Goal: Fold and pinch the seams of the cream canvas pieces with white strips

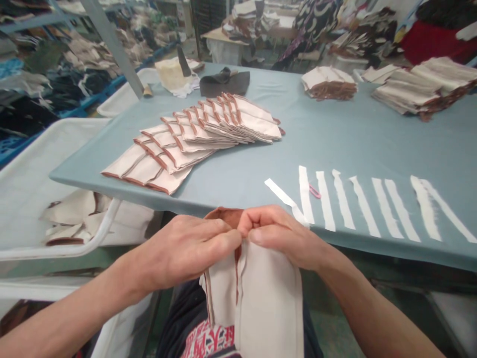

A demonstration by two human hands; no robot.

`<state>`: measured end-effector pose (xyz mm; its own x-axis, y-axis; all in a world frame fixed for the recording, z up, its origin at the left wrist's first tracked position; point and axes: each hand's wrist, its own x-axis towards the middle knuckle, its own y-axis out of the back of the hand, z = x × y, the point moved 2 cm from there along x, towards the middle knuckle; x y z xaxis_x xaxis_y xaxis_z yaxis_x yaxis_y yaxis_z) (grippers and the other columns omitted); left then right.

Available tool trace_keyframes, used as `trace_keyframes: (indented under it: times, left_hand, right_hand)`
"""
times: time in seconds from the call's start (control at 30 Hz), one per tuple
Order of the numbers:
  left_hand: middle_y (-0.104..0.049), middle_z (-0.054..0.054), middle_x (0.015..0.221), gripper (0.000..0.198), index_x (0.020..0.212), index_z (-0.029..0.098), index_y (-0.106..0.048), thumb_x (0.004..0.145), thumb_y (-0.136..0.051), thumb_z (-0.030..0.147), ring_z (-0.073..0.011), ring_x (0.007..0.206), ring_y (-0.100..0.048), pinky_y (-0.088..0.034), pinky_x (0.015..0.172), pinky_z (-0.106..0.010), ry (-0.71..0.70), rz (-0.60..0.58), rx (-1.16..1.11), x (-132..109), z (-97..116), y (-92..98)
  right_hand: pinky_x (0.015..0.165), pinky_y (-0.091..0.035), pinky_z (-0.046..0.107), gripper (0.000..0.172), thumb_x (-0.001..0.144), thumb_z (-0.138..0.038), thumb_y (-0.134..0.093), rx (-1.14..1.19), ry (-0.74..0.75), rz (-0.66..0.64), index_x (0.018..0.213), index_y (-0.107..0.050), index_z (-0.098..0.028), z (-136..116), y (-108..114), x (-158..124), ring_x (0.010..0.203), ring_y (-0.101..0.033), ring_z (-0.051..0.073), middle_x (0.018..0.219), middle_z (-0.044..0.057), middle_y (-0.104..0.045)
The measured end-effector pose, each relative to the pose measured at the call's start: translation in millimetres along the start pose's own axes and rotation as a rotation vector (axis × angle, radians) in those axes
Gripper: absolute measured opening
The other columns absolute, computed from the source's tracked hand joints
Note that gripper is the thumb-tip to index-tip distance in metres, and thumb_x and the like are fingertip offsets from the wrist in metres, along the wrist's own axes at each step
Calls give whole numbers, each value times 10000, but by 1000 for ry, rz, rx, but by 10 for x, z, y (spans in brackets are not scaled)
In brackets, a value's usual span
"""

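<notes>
Both of my hands are at the near edge of the table, over my lap. Between them hangs a cream leather piece with a brown underside (270, 298), its top edge pinched in the fingers. My left hand (199, 243) grips the left part of that edge, thumb pressed over it. My right hand (281, 231) pinches the same edge right beside it, the fingertips of the two hands nearly touching. A seam or gap showing brown runs down the piece below the fingers. Whatever small detail lies under the fingertips is hidden.
On the blue-grey table (268, 159) a fanned stack of similar cream pieces (194, 136) lies ahead. White strips (343, 199) line the right front edge, with a small pink item (315, 191) among them. More stacks (330, 82) lie behind. White bins (55, 149) stand left.
</notes>
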<state>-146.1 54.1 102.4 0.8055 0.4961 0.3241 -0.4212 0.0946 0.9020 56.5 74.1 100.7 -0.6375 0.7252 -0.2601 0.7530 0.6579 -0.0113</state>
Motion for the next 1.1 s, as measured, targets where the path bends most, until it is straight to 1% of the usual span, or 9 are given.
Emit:
trace_keyframes:
  times: [0.17,0.3,0.4,0.53,0.63,0.7,0.8,0.97,1.1]
  left_hand:
    - [-691,-7,833,264,1081,224,-585,1002,-424,30,-140,679,-610,-379,568,-264,-10,-20,163,8,-38,-96]
    - [-703,-13,835,270,1139,220,-543,1002,-411,30,-145,700,-628,-431,627,-250,-45,-1,168,17,-32,-205]
    - [-702,-17,854,255,1145,213,-507,968,-448,38,-140,718,-642,-470,669,-238,-39,45,-51,32,49,-233]
    - [-693,3,895,241,1116,203,-518,908,-568,94,-121,744,-656,-487,706,-215,247,94,-267,106,126,-124]
    - [-684,14,885,71,1045,196,-580,975,-578,185,-114,746,-637,-467,700,-208,344,-43,-393,181,103,-43]
    - [-670,15,861,114,985,193,-599,1050,-508,215,-111,740,-614,-446,695,-206,319,-133,-441,220,60,-23]
    - [-636,-5,840,221,947,180,-580,1095,-420,213,-123,717,-581,-424,674,-226,202,-162,-344,246,8,-36]
    - [-589,16,702,266,891,192,-534,1104,-378,219,-137,576,-496,-362,570,-261,37,-33,-115,236,-4,-124]
    - [-590,33,674,309,844,194,-540,1103,-424,319,-112,584,-495,-376,594,-236,150,134,-434,271,14,-318]
  right_hand:
    - [479,-307,210,155,752,-340,-582,83,-52,36,716,-566,-191,142,56,23,534,-392,100,601,-45,-489]
    - [487,-307,215,95,762,-284,-565,-56,-60,87,718,-542,-202,210,27,-18,547,-410,107,610,-42,-496]
    - [518,-312,231,91,770,-169,-527,-337,164,178,695,-501,-213,177,9,-101,556,-437,109,607,-42,-519]
    - [584,-367,245,149,804,-91,-531,-640,461,300,707,-542,-204,135,31,-217,613,-542,117,667,-17,-625]
    - [608,-396,252,139,827,-82,-547,-725,494,328,767,-605,-192,158,63,-252,615,-595,122,687,-10,-673]
    - [607,-400,250,148,833,-78,-543,-748,501,329,770,-616,-190,166,70,-268,610,-601,119,685,-14,-677]
    - [574,-394,230,169,820,-67,-516,-718,520,318,764,-619,-189,162,67,-295,577,-577,101,668,-26,-668]
    - [513,-371,204,169,807,-89,-493,-529,611,338,713,-593,-187,201,57,-304,501,-487,80,596,-31,-624]
    - [413,-269,196,139,798,-100,-524,-178,561,308,710,-570,-198,262,-26,-243,430,-367,58,600,-38,-601]
